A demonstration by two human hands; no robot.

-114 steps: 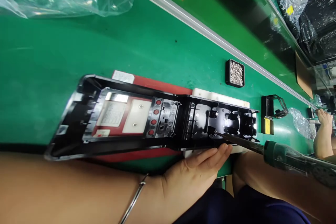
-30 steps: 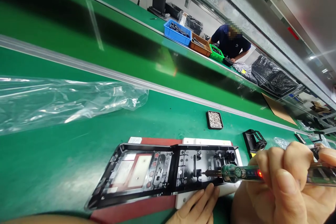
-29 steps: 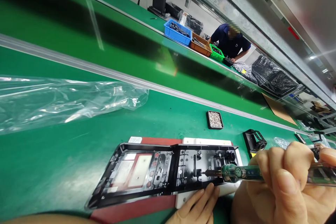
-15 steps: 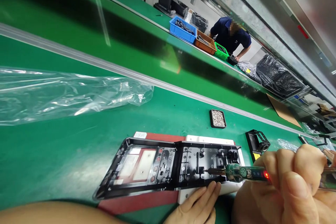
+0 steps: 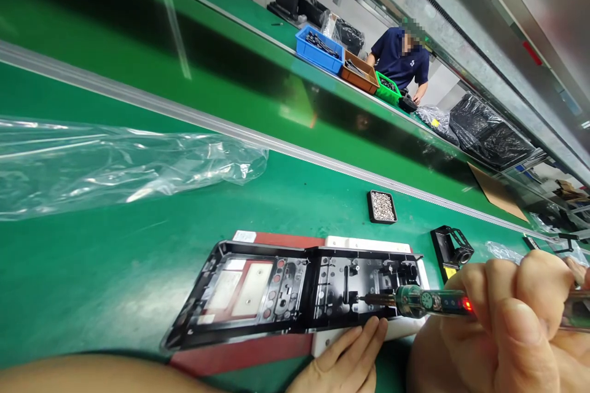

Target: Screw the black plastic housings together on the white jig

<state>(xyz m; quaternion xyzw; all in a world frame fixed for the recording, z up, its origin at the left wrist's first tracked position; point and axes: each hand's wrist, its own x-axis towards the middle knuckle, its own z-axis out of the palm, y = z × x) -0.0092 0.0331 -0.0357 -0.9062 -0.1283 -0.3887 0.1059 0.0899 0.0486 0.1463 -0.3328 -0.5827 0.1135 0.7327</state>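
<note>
My right hand [image 5: 511,319] is wrapped round a soldering iron [image 5: 442,302] with a see-through handle and a lit red light. Its tip points left into the right half of a black plastic housing [image 5: 304,313], near a small raised post; whether it touches cannot be made out. The housing lies opened out on a red board with white blocks [image 5: 239,356]. My left hand [image 5: 345,359] lies at the housing's near edge, fingers stretched out and touching it. A small black tray of tiny metal parts [image 5: 382,207] stands beyond the housing.
A black stand [image 5: 452,252] is close behind my right hand. Clear plastic film [image 5: 129,166] lies at the left. Past a metal rail [image 5: 295,150], a co-worker [image 5: 401,58] works behind blue [image 5: 319,49], brown [image 5: 359,72] and green bins [image 5: 388,87].
My hands, the soldering iron and the housing hold nearly the same place. Across the line, the co-worker has shifted posture and drawn an arm in slightly.
</note>
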